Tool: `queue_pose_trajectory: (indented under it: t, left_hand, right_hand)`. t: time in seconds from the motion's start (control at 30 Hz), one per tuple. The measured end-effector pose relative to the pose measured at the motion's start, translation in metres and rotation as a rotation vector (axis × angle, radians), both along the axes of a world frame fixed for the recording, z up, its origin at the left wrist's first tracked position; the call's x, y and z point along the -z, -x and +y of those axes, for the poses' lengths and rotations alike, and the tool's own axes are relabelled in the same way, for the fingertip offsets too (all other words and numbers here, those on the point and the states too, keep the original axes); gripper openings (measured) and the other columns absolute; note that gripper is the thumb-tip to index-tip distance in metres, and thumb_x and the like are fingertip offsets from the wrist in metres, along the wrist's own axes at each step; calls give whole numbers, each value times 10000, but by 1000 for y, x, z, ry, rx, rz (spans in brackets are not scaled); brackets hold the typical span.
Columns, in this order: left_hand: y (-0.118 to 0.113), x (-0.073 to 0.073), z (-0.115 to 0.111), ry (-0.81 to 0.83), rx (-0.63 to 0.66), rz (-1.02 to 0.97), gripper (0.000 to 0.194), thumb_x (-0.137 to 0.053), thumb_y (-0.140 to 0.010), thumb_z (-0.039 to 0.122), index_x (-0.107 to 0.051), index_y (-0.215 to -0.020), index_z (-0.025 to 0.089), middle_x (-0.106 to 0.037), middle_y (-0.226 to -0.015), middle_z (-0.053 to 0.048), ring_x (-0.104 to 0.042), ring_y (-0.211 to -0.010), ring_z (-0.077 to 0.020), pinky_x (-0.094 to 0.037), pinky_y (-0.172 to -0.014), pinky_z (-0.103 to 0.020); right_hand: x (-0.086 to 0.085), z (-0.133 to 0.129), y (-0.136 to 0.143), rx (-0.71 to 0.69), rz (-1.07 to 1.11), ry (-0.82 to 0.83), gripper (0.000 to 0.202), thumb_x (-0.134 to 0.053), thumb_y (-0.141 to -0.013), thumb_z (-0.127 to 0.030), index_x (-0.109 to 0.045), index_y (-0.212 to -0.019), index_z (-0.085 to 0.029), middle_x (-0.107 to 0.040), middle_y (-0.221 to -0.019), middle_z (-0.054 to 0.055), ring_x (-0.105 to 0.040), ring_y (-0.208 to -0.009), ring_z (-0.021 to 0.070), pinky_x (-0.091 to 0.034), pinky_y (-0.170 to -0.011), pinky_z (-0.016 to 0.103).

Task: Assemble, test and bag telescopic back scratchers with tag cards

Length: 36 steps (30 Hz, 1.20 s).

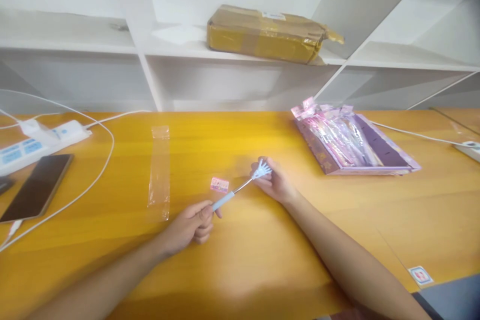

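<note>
My left hand point(197, 222) is closed around the light blue handle of a telescopic back scratcher point(224, 201). Its thin metal rod slants up to the right and ends in a small, hand-shaped blue head. Around and behind that head is my right hand point(275, 182), with fingers apart and slightly curved; whether they touch it I cannot tell. Just left of the rod, a small pink printed card point(219, 185) lies on the wooden table point(240, 270). A clear plastic sleeve point(159, 175) lies flat farther left.
A purple display box point(390, 167) with several wrapped packets point(337, 135) stands at the right. On the left are a power strip point(45, 140), a phone point(37, 187) and a looping white cable point(107, 160). A taped parcel point(262, 35) sits on the white shelf behind.
</note>
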State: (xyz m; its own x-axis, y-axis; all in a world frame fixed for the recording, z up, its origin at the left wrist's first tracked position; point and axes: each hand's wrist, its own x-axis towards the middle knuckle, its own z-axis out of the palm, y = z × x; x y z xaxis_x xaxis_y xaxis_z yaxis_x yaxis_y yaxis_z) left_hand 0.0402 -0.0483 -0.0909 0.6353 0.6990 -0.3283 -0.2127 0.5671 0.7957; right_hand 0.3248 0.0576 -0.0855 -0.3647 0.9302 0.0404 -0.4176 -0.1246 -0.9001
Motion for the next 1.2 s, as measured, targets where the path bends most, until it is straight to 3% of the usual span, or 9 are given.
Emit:
queue_pose_trajectory:
  t: [0.1, 0.17, 0.47, 0.73, 1.2]
  left_hand:
    - [-1, 0, 2, 28, -9, -40, 401, -582, -1026, 563, -603, -1023, 163, -190, -631, 115, -128, -513, -56, -131, -496, -249]
    - [-2, -3, 3, 38, -9, -55, 410, -617, -1006, 568, -606, -1003, 159, -193, -623, 119, -128, -504, -51, -126, -487, -243]
    - [-2, -7, 3, 74, 5, -88, 412, -658, -981, 563, -605, -957, 155, -205, -605, 123, -135, -489, -44, -130, -465, -232]
    - [1, -4, 2, 77, 8, -61, 426, -630, -988, 590, -599, -970, 165, -185, -608, 124, -125, -492, -50, -127, -463, -233]
    - [0, -3, 2, 96, 1, -74, 459, -665, -957, 619, -598, -957, 165, -182, -589, 132, -114, -480, -43, -127, -446, -213]
  right_hand:
    - [-4, -2, 1, -177, 228, 111, 569, -764, -904, -491, -355, -640, -197, -225, -568, -100, -105, -425, 37, -179, -445, 207]
    - [-5, -3, 2, -200, 262, 111, 612, -754, -918, -476, -306, -607, -197, -192, -547, -101, -97, -417, 37, -174, -443, 212]
    - [-13, -21, 19, -167, 365, 118, 578, -702, -969, -443, -298, -629, -209, -107, -532, -114, -64, -409, 51, -162, -441, 225]
    - [-15, -30, 23, -73, 191, 120, 660, -722, -913, -561, -248, -610, -215, -101, -532, -100, -71, -420, 59, -197, -441, 230]
    - [-9, -33, 29, -123, 335, 169, 590, -704, -963, -478, -278, -658, -207, -111, -544, -99, -60, -422, 64, -164, -451, 241]
